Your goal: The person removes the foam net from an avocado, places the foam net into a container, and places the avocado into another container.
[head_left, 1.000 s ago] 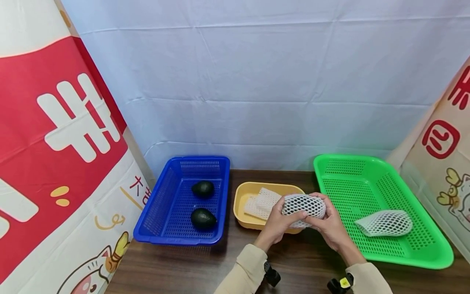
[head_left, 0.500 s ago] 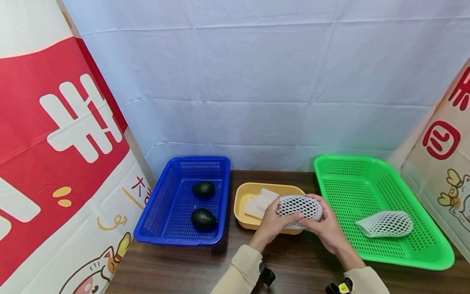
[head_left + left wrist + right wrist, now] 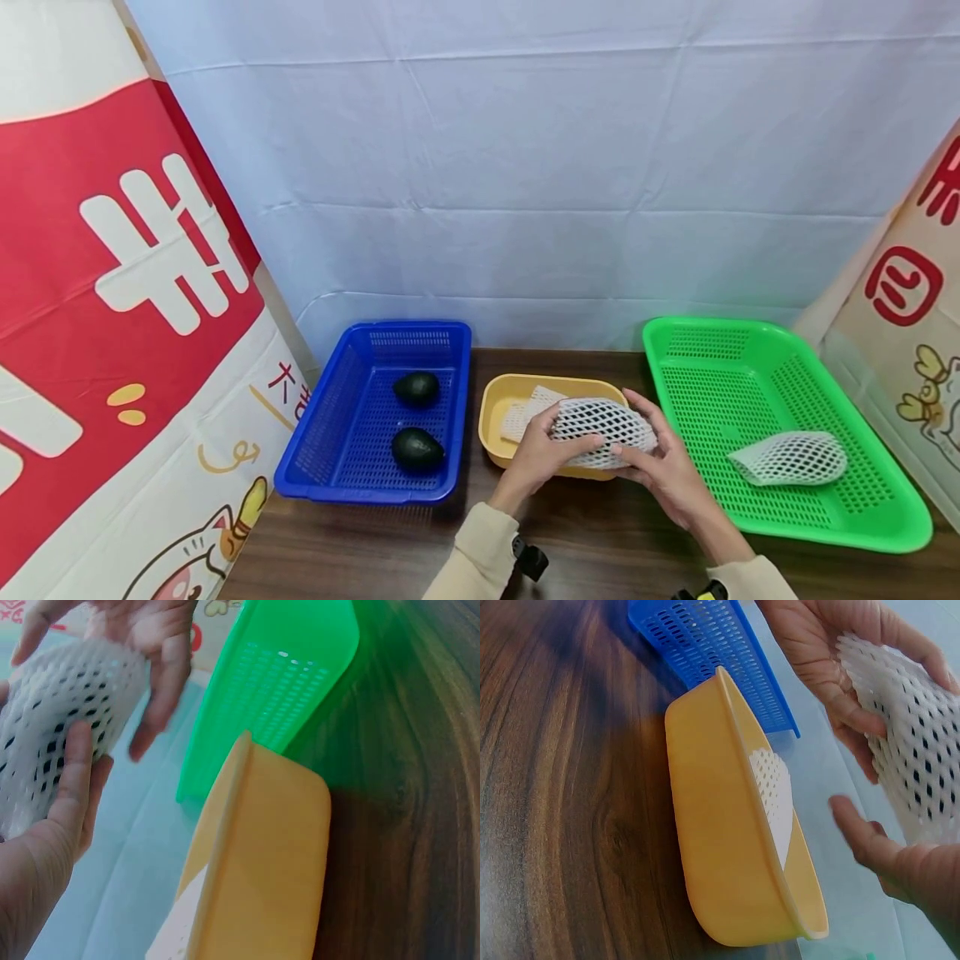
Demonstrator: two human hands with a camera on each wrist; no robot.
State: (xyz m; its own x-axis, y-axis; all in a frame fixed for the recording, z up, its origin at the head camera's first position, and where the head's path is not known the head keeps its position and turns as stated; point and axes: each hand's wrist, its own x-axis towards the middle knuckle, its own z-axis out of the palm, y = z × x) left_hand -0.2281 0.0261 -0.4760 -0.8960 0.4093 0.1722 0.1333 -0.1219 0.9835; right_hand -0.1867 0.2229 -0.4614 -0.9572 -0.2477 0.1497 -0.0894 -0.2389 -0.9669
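1. Banner beyond the left edge of the tabletop (image 3: pixel 360 554): one large white Chinese-style character (image 3: pixel 123 283) on its red field, slanted and creased; which one, I cannot tell.
2. Same banner, lower white part: a small red character (image 3: pixel 282 375) that reads "大", with a second red character (image 3: pixel 302 402) half lost in a fold.
3. Banner beyond the tabletop's right edge: a red character (image 3: pixel 939 196), cut off and unreadable, above a rounded red emblem (image 3: pixel 903 286) with white strokes, also unreadable.
4. Yellow label (image 3: pixel 708 594) on the right wrist's black device: its print is too small to read.
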